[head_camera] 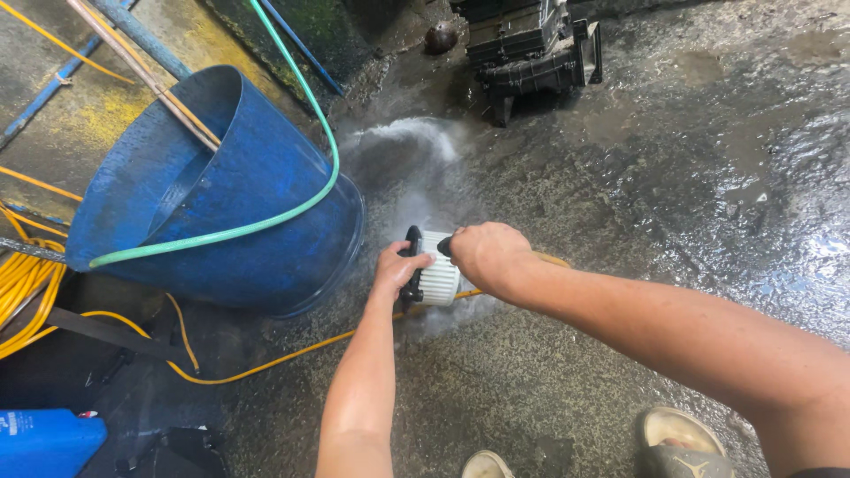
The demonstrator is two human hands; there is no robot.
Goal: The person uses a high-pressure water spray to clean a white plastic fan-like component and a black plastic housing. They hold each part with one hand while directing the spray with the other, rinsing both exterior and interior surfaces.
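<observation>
Two hands worked over the wet floor (620, 177): the left hand (396, 265) gripped a white fan wheel (438, 279), the right hand (485, 255) clenched a spray nozzle (444, 245); mist rose, so washing looked unfinished.

I'm seeing two bare forearms here, no sleeves, no gloves, no watch or ring on the left hand (396, 265) or the right hand (485, 255), and a wet sheen shows on the right arm. Down at six o'clock a pale, worn slipper toe (485, 463) pokes into view, and at about five o'clock there's its partner, a slip-on sandal (680, 443) with a pale footbed and a broad greyish strap.
</observation>
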